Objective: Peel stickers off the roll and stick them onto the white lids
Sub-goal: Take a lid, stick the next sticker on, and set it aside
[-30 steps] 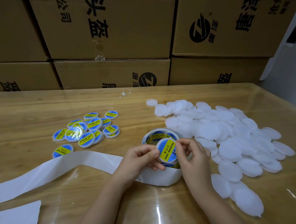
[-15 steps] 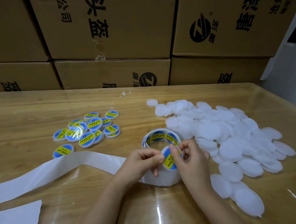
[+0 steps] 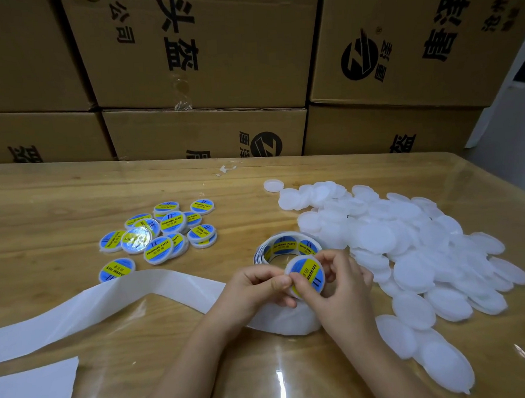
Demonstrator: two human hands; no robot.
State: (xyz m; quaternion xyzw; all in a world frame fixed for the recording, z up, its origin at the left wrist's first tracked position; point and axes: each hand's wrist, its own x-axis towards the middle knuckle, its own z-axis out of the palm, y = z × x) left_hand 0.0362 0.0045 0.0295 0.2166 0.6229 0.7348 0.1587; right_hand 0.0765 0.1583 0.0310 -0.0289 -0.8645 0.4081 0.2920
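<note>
Sticker roll (image 3: 288, 246) is set on the wooden table (image 3: 57, 203), and its near side is hidden by both hands. Just in front of the roll, one labelled lid (image 3: 308, 272) with a blue and yellow sticker on it is held off the table. Its left edge is pinched by the thumb and forefinger of the left hand (image 3: 254, 290). The thumb of the right hand (image 3: 345, 298) is pressed on its face, with the fingers curled behind its rim.

One strip of white backing paper (image 3: 108, 301) trails from the roll to the left. One loose paper piece (image 3: 31, 390) lies further left and nearer the camera.

Left of the roll, about thirteen finished lids (image 3: 165, 231) are clustered; some overlap, so the count is not exact. Right of the roll, bare white lids (image 3: 409, 246) are heaped, too many and too overlapped to be counted. One single lid (image 3: 274, 186) lies apart beyond the roll.

Behind the roll, six cardboard boxes (image 3: 204, 49) are stacked in two rows of three.
</note>
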